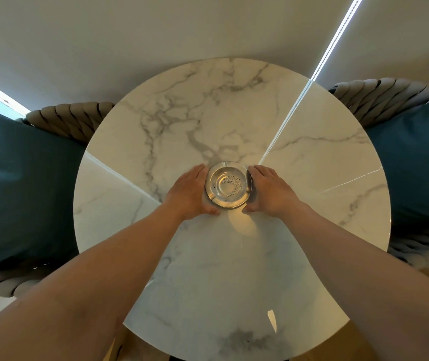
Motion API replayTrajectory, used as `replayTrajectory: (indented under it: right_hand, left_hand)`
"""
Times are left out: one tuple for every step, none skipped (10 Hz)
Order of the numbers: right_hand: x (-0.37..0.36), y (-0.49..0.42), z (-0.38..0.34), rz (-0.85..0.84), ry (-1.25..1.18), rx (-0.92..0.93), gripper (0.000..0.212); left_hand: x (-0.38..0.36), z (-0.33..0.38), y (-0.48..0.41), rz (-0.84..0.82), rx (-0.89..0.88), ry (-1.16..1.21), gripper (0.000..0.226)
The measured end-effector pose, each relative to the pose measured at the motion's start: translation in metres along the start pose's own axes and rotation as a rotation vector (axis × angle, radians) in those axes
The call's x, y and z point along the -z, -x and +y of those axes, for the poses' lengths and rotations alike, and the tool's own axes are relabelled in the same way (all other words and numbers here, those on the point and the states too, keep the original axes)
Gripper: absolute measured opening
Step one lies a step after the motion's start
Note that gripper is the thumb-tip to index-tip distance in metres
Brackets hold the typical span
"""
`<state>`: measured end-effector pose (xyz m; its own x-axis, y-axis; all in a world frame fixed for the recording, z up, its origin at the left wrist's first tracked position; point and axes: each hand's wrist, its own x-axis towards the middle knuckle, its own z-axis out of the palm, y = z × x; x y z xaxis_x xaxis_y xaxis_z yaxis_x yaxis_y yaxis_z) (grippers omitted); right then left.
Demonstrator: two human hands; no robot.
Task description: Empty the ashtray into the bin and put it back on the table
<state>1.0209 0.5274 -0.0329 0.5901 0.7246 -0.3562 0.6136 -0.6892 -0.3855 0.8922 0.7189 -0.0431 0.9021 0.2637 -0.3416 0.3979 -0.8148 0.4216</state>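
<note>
- The ashtray (228,185) is round clear glass with a thick rim, a scatter of grey ash in its bowl, standing near the middle of the tabletop (312,165).
- The left hand (191,195) and right hand (270,190) cup its sides, each grip wrapped against the rim.
- The tabletop is round white marble with grey veins, glossy; woven chairs with teal cushions (20,183) flank it.
- No writing is readable.

A lounge or home sitting corner: round marble table (234,121) between cushioned woven chairs (72,121)

arms: bare, no sleeves | hands (191,191): no gloves, no rings
</note>
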Motion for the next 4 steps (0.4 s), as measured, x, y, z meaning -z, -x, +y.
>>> replayTrajectory:
  right_hand:
    - [0.001,0.004,0.000,-0.008,0.003,-0.021,0.092]
    - [0.000,0.008,0.001,-0.017,0.011,-0.025,0.097]
    - [0.005,0.018,-0.003,-0.033,0.010,-0.031,0.101]
    - [0.007,0.023,-0.006,-0.047,0.006,-0.042,0.104]
  left_hand:
    - [-0.001,0.000,0.004,0.001,0.010,-0.009,0.130]
    - [-0.003,0.001,0.007,-0.012,0.013,-0.031,0.130]
    - [0.000,0.006,0.015,-0.005,0.021,-0.049,0.126]
    - [0.003,0.009,0.021,0.012,0.022,-0.071,0.116]
